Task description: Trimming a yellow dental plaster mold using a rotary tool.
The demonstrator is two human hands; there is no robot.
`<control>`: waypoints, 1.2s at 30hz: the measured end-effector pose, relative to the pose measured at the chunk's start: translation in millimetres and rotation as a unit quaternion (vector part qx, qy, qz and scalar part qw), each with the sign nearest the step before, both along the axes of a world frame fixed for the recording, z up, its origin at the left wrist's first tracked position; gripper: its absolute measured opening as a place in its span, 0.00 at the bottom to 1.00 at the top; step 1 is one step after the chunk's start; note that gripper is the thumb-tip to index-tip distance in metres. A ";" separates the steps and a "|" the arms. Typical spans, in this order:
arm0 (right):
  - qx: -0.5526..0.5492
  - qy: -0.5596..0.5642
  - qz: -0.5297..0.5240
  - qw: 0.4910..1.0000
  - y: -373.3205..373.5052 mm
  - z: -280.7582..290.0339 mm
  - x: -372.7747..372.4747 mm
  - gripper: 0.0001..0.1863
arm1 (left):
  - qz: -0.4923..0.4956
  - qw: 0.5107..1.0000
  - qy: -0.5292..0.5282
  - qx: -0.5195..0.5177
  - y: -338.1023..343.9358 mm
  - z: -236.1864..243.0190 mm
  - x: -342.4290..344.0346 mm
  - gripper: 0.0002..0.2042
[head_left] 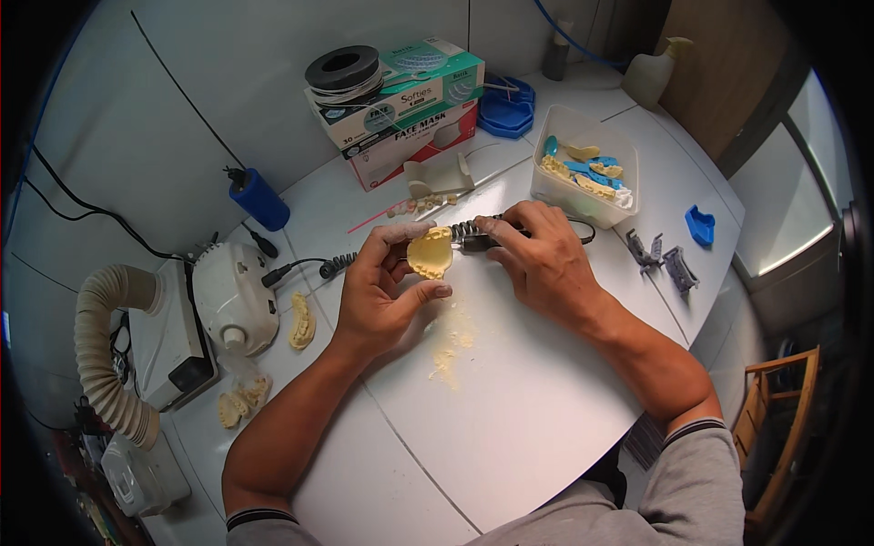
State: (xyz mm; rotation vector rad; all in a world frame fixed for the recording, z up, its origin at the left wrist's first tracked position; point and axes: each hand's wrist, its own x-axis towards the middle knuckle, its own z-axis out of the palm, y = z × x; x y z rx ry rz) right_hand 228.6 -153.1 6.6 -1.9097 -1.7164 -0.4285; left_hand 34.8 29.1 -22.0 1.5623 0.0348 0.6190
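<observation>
Over the middle of the white table, my left hand (375, 305) is closed round a pale yellow dental cast (428, 258), thumb below and fingers above and behind it. The cast's hollow, tooth-edged face is in view. My right hand (550, 259) grips a dark rotary handpiece (477, 243), its thin metal tip pointing left at the cast's right edge; I cannot tell whether they touch. A black coiled cord (464, 229) passes behind both hands. Yellow shavings (450, 350) lie scattered on the table below the cast.
At left stand a white control unit (238, 300), a ribbed hose (111, 287) and another cast (301, 322). Stacked boxes (414, 136) carry a wire spool (342, 71) at the back. A clear tub (583, 202) of casts, grey hinged pieces (663, 259) and a blue mould (700, 225) sit right.
</observation>
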 end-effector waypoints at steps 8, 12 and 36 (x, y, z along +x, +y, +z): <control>0.025 0.016 0.113 0.993 -9.8 16.1 -7.2 0.30 | -0.015 1.000 0.008 0.026 -3.4 8.6 -4.6 0.33; -0.011 -0.008 0.115 0.993 -9.0 14.2 -8.6 0.40 | -0.033 0.999 -0.006 0.010 -5.7 9.2 -4.7 0.32; 0.034 0.151 0.119 0.981 -14.8 14.1 -17.9 0.23 | -0.012 0.991 0.009 0.132 -7.1 5.9 -3.9 0.34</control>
